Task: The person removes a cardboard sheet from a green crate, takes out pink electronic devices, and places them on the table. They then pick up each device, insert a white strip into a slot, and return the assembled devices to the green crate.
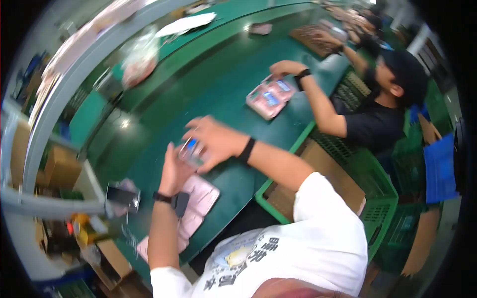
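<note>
We have a small flat device with a blue-lit face point(190, 149) held up between both hands above the green bench point(233, 84). Our left hand point(175, 171) cups it from below and behind, fingers curled up around its lower edge; our right hand point(213, 141) comes over the top, fingers spread and bent down onto its upper side. So both grips are closed on the device, though the frame is blurred and we cannot tell exactly where each fingertip sits.

To handle it well, we judge it best to keep the left hand as a steady cradle and let the right do the fine work, holding by the edges so the lit face stays free of smudges.

Just beneath our hands lies a pink tray point(201, 198) on the bench. Further along, a co-worker's hand point(285, 67) rests beside another pink tray with blue-faced devices point(271, 97)
</note>
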Available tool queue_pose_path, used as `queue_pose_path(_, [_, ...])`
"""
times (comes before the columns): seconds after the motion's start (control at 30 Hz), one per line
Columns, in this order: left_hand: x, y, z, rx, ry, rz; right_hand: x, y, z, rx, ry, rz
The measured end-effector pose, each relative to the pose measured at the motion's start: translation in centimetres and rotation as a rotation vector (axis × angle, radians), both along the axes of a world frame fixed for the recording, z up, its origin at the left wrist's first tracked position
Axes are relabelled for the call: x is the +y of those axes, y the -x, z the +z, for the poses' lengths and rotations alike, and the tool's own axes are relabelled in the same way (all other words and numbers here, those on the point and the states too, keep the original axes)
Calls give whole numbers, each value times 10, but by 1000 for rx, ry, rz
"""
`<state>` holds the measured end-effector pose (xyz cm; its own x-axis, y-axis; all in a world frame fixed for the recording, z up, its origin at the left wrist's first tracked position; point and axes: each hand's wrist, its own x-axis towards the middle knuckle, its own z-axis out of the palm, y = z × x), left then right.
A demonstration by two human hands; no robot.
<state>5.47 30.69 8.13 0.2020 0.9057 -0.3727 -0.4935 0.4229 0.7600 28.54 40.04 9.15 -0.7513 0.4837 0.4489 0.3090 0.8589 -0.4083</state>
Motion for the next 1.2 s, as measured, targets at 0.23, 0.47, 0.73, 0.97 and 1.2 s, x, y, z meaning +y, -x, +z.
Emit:
queue_pose_path(0.23, [-75,39,3,849,-309,40,45,-51,-2,-535,358,-738])
queue_pose_path(0.47, [-130,32,0,1429,-645,-136,6,-77,-14,-534,24,-571])
queue_pose_path(0.73, [-145,8,-7,1749,-638,-268,12,-110,-3,-577,-99,-1069])
queue_pose_path(0.97, [-96,23,0,1589,-563,-339,51,-54,-12,-86,-59,-508])
queue_pose_path(1.2, [-55,58,-15,1056,-483,-277,-37,38,-20,-38,493,184])
